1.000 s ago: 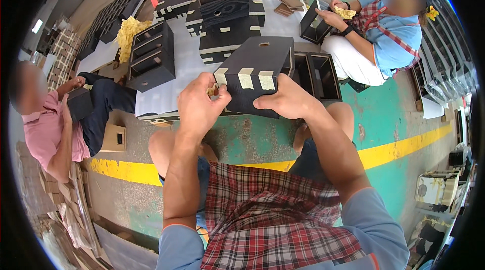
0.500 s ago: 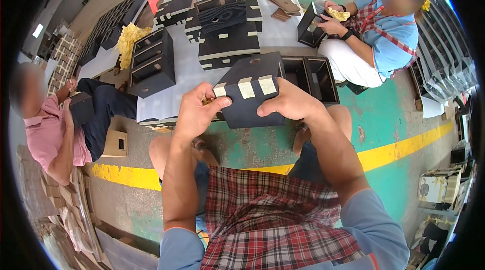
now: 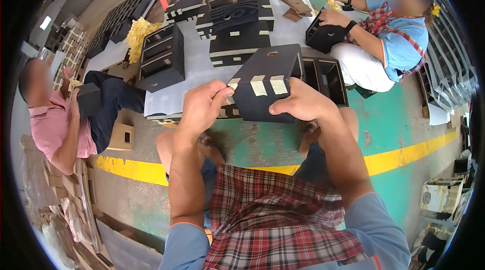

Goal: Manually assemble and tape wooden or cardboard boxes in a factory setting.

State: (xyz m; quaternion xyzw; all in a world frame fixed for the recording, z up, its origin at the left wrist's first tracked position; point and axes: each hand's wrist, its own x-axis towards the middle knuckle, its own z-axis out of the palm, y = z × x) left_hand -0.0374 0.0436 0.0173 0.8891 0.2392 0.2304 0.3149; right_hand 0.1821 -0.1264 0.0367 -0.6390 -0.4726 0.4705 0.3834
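A black wooden box (image 3: 268,107) is held up in front of me, with several short strips of pale masking tape (image 3: 258,88) across its near top edge. My right hand (image 3: 305,102) grips the box's right end, thumb on the near face and the other fingers hidden behind. At the box's left corner, my left hand (image 3: 203,104) is closed in a pinch, thumb against forefinger, on the leftmost tape strip (image 3: 233,84). A round-ended slot shows in the box's upper face.
A white-covered table (image 3: 194,62) bears stacked black boxes (image 3: 240,42), an open compartmented box (image 3: 162,60), brown boards (image 3: 295,6) and crumpled yellow tape (image 3: 140,37). Co-workers sit at left (image 3: 58,123) and right (image 3: 404,42), each handling a black box. Another compartmented box (image 3: 331,80) lies behind my right hand.
My left thumb has left the box's near face and now pinches at the corner tape. The right co-worker's box has tilted down, and one of that person's hands has risen. The view has shifted slightly.
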